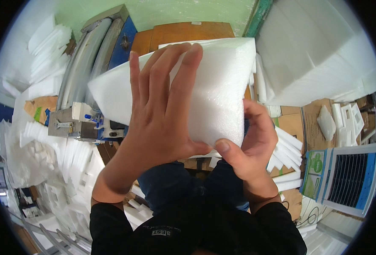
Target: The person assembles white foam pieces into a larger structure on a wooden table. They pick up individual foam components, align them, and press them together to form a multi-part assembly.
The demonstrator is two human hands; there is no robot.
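Foam piece [220, 97] was up above the lap [162, 183] — left hand [156, 121] spread over its face, right hand [258, 146] pinching its near right corner — so uneven thumb pressure risked a dent or a slip.

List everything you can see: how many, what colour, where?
foam piece: 1, white, centre, held
roller machine: 1, grey and blue, upper left
wooden surface: 1, brown, top centre
wall: 1, green, top
foam stack: 1, white, upper right
foam strips: several, white, right
foam scraps: many, white, left
cardboard: several pieces, brown, right
grilled appliance: 1, white and blue, far right
shirt: 1, black, bottom
trousers: 1 pair, blue, lower centre
left hand: 1, bare, centre
right hand: 1, bare, centre right
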